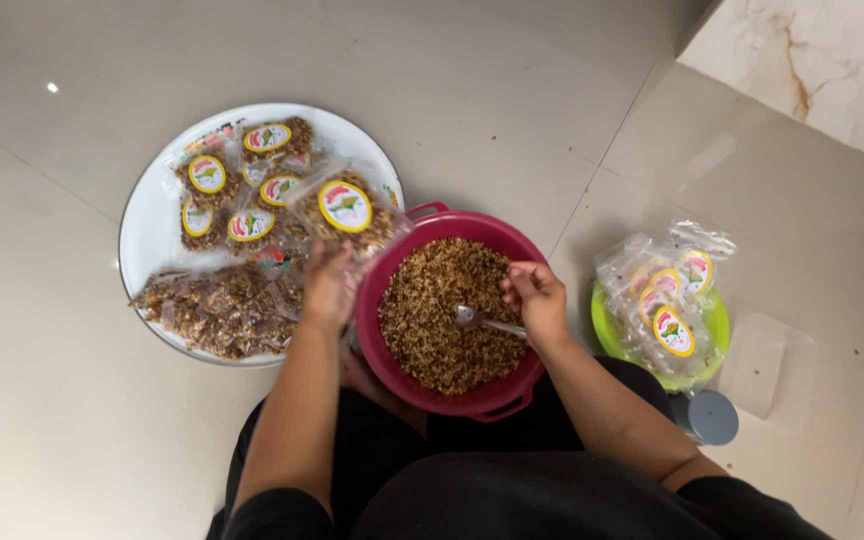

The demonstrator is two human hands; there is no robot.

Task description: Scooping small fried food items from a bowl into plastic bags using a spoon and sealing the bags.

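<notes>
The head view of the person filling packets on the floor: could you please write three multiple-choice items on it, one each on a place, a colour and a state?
1. Where is the spoon?
A. in the red bowl
B. on the white tray
C. on the floor

2. What colour is the dish under the empty bags?
A. blue
B. green
C. white

3. The left hand is
A. flat on the floor
B. holding a filled packet
C. holding the spoon

Key: 1 A, its tip lies in the grain, held by the right hand; 2 B, a green rim shows; 3 B, fingers grip the packet.
</notes>
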